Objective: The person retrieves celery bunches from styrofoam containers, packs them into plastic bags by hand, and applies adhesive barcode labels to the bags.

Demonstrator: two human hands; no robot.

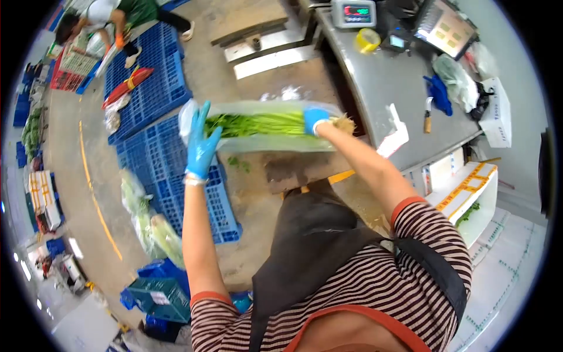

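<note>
A long bunch of green leafy stalks, resembling celery (264, 124), lies crosswise before me in a clear plastic bag (252, 144). Its leaves point left and its pale roots (345, 124) stick out on the right. My right hand (315, 119), in a blue glove, is closed around the stalks close to the roots. At the leafy end, my left hand (202, 144), also gloved in blue, has its fingers spread against the bag; its palm side is partly hidden.
A metal table (375, 70) on the right carries a scale (354, 13), yellow tape (368, 40), a monitor (446, 28) and a knife (427, 117). Blue pallets (155, 164) lie on the left, with bagged vegetables (141, 211) beside them. Another person (111, 17) bends over crates (73, 70).
</note>
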